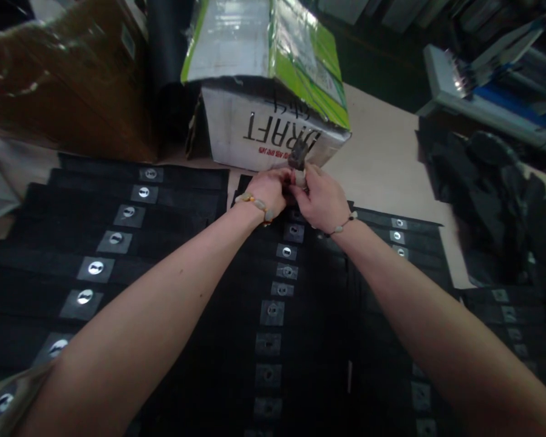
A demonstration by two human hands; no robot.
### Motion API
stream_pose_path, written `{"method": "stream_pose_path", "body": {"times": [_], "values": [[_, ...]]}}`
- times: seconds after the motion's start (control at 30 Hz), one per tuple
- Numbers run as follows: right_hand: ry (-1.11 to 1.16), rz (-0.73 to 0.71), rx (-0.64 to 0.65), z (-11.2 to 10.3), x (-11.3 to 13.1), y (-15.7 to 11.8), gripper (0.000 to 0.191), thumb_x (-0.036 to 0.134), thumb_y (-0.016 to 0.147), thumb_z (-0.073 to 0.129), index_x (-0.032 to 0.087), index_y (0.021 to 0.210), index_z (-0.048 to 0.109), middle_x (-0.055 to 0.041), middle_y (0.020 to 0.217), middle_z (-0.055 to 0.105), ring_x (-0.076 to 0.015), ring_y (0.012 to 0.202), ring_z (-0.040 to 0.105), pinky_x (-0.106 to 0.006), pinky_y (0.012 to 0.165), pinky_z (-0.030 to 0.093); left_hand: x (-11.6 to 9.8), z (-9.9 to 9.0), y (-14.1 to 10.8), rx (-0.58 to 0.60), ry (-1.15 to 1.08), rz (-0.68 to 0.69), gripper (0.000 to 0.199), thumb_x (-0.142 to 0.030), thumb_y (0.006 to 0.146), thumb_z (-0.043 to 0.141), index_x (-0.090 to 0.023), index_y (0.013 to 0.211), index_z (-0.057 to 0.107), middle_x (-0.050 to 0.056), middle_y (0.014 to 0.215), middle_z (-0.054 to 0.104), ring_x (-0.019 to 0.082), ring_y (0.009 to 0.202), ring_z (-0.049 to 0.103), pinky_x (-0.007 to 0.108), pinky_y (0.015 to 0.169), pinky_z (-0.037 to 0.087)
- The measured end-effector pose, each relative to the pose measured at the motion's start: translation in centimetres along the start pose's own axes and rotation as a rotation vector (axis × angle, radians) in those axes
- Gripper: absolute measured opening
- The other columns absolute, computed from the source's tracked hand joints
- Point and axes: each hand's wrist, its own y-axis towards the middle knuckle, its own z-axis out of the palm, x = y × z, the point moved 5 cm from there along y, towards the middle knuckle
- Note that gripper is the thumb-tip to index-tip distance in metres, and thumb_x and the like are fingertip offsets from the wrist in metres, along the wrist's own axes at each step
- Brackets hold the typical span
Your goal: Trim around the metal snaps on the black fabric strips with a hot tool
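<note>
Both forearms [136,334] [427,328] reach up from the lower corners of the view and converge, palms turned down and wrists bent slightly inward. The left hand [268,194] and right hand [320,199] are together, knuckle to knuckle, with their fingers [278,177] [313,176] curled closed around a small dark piece [297,156]. Its top sticks out above the fingers, but its exact form is hidden, and it stands just in front of a white cardboard box [249,130] printed with "DRAFT" upside down in this view. A beaded bracelet [254,204] circles the left wrist, and a thin cord bracelet [341,224] circles the right. Under and beside the hands, black strips [36,273] lie side by side in overlapping rows on the bench [382,127], each with a grey patch [95,269] around a round eyelet. One column runs directly below the hands, with more strips to the left and right. A green-and-white package [263,45] sits on the box, brown cardboard [63,79] stands to its left, a heap of black material [495,206] lies on the right, and a blue-and-white machine [482,91] is beyond it.
</note>
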Motion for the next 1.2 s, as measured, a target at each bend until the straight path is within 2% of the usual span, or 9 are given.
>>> {"method": "stream_pose_path", "body": {"times": [0.13, 0.3, 0.5, 0.67, 0.8, 0.93, 1.03, 1.13, 1.2], "values": [[0.250, 0.133, -0.098, 0.2, -2.1, -1.2, 0.019, 0.035, 0.089, 0.057, 0.018, 0.098, 0.058, -0.0067, 0.090, 0.065, -0.0200, 0.081, 0.062, -0.038, 0.077, 0.054, 0.2, 0.2, 0.2, 0.032, -0.022, -0.032, 0.025, -0.022, 0.074, 0.077, -0.024, 0.097, 0.068, -0.001, 0.091, 0.074, 0.019, 0.088, 0.067, 0.030, 0.080, 0.049], [0.756, 0.532, -0.199, -0.1, -5.5, -3.6, 0.046, 0.064, 0.088, 0.052, 0.020, 0.103, 0.054, -0.0009, 0.083, 0.061, -0.0138, 0.068, 0.062, -0.028, 0.058, 0.055, 0.2, 0.0, 0.1, 0.026, -0.183, 0.055, 0.029, -0.001, 0.074, 0.061, -0.020, 0.096, 0.064, 0.000, 0.091, 0.072, 0.016, 0.084, 0.063, 0.031, 0.081, 0.048], [0.399, 0.290, -0.396, -4.2, -0.8, -2.8, 0.032, 0.048, 0.089, 0.062, 0.018, 0.094, 0.071, -0.0039, 0.083, 0.070, -0.0140, 0.070, 0.065, -0.027, 0.068, 0.054, 1.2, -0.7, 0.0, -0.065, -0.535, 0.145, 0.028, 0.005, 0.069, 0.052, -0.017, 0.084, 0.056, -0.001, 0.087, 0.066, 0.012, 0.081, 0.059, 0.028, 0.083, 0.048], [0.153, 0.356, -0.363, -2.1, -1.6, -2.7, 0.026, 0.040, 0.089, 0.061, 0.017, 0.089, 0.073, -0.0062, 0.079, 0.072, -0.0175, 0.069, 0.066, -0.030, 0.067, 0.050, 1.6, -0.2, 0.3, -0.074, -0.589, 0.124, 0.026, 0.005, 0.067, 0.048, -0.020, 0.075, 0.047, -0.002, 0.081, 0.064, 0.013, 0.086, 0.063, 0.030, 0.085, 0.048], [0.194, 0.439, -0.450, -3.8, -2.4, -3.5, 0.028, 0.041, 0.089, 0.060, 0.016, 0.091, 0.073, -0.0041, 0.074, 0.071, -0.0161, 0.065, 0.065, -0.028, 0.064, 0.049, 1.6, 0.2, 0.5, -0.068, -0.519, 0.130, 0.027, 0.005, 0.066, 0.047, -0.020, 0.074, 0.047, -0.002, 0.081, 0.065, 0.015, 0.085, 0.063, 0.031, 0.084, 0.048], [0.259, 0.321, -0.508, -6.3, 1.6, -4.3, 0.033, 0.046, 0.093, 0.057, 0.017, 0.095, 0.071, -0.0039, 0.080, 0.072, -0.0135, 0.065, 0.065, -0.025, 0.063, 0.050, 1.5, 0.0, 0.5, -0.059, -0.441, 0.144, 0.025, 0.003, 0.065, 0.048, -0.020, 0.074, 0.048, -0.001, 0.082, 0.066, 0.015, 0.082, 0.062, 0.029, 0.081, 0.047], [0.186, 0.280, -0.406, -4.5, 3.2, -4.9, 0.028, 0.044, 0.092, 0.059, 0.019, 0.096, 0.073, -0.0042, 0.086, 0.074, -0.0156, 0.072, 0.068, -0.027, 0.071, 0.052, 1.5, 0.0, 0.5, -0.054, -0.410, 0.135, 0.024, 0.002, 0.065, 0.049, -0.020, 0.073, 0.047, -0.002, 0.079, 0.065, 0.014, 0.080, 0.061, 0.027, 0.078, 0.047], [0.145, 0.433, -0.331, -2.3, 1.8, -5.8, 0.023, 0.038, 0.088, 0.063, 0.019, 0.093, 0.075, -0.0042, 0.082, 0.074, -0.0181, 0.073, 0.068, -0.029, 0.072, 0.051, 1.5, 0.0, 0.5, -0.053, -0.413, 0.140, 0.025, 0.003, 0.065, 0.047, -0.020, 0.074, 0.047, -0.002, 0.081, 0.065, 0.014, 0.082, 0.062, 0.027, 0.081, 0.048], [0.146, 0.502, -0.352, -2.6, 1.4, -6.3, 0.023, 0.038, 0.088, 0.063, 0.020, 0.093, 0.075, -0.0037, 0.079, 0.074, -0.0180, 0.070, 0.067, -0.030, 0.071, 0.051, 1.4, 0.1, 0.4, -0.041, -0.410, 0.146, 0.026, 0.004, 0.065, 0.046, -0.020, 0.074, 0.047, -0.002, 0.083, 0.066, 0.014, 0.084, 0.063, 0.028, 0.082, 0.048]]}}
